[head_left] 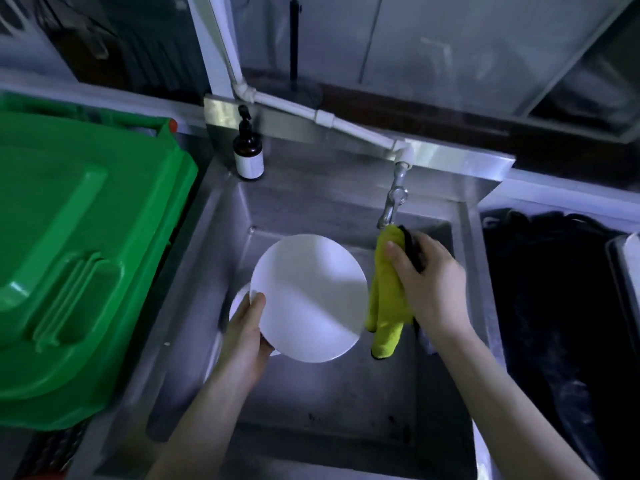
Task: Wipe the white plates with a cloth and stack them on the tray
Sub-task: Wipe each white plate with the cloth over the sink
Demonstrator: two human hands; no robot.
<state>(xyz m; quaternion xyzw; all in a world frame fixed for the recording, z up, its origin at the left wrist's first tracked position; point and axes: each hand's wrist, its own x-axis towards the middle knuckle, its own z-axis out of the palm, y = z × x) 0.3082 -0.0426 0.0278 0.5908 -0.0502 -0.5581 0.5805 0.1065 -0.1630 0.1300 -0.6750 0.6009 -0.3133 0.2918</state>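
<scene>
Two hands are at work over the steel sink (311,427), and you are at the wiping step, with nothing yet stacked that I can see. Your left hand (247,336) grips the lower left rim of a white plate (311,296), thumb over the face, and holds it tilted above the basin. Your right hand (429,285) is curled round a yellow-green cloth (386,296), which hangs just beside the plate's right edge, perhaps touching it. A second plate (239,303) peeks out beneath the held one. Next, I judge, you bring the cloth across the plate's face while the left hand steadies it. Beyond hang the tap (393,199) and a brown pump bottle (247,154); what may be the tray (620,271) shows at the far right.
</scene>
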